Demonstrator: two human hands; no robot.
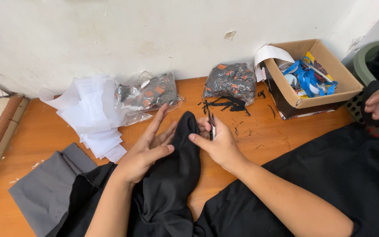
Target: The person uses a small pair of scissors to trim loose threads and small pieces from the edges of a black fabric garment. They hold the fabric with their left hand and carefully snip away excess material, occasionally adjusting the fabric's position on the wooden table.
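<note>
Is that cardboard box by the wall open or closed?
Open. The cardboard box has its flaps up, and blue tape inside is visible.
</note>
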